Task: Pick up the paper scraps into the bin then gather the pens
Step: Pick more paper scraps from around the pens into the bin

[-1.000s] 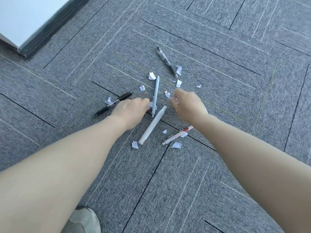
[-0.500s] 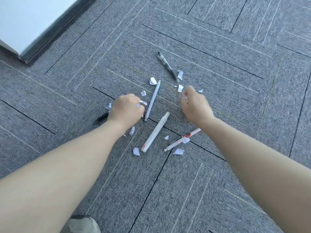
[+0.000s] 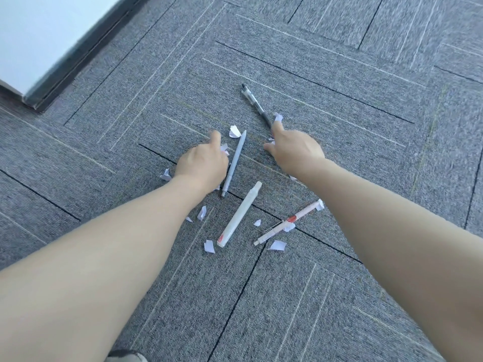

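Head view of a grey carpet floor (image 3: 339, 283) strewn with paper scraps and pens. We see the left hand (image 3: 201, 165) low over the carpet beside a grey pen (image 3: 235, 160), its forefinger stretched forward and the other fingers curled under the palm, with white paper showing at their edge (image 3: 224, 150); we judge that it holds some scraps, though how many we cannot tell. The right hand (image 3: 295, 150) reaches toward a scrap (image 3: 277, 117) lying against the tip of a black pen (image 3: 254, 103), forefinger extended and touching or nearly touching it; whether the remaining fingers hold anything is hidden by the back of the hand. Loose scraps lie near a white marker (image 3: 240, 212) and a red-and-white pen (image 3: 287, 222), among them pieces at (image 3: 209, 246), (image 3: 277, 245), (image 3: 201, 212) and (image 3: 165, 175). No bin appears in this view. We note several risks: small scraps may slip from a hand that already carries some as it opens to pinch another; thin paper lying flat on carpet pile may resist a pinch and be pushed along instead; the right forefinger may roll the black pen away; scraps tucked beside or under pens may be overlooked; and the carry to an unseen bin may shed pieces.
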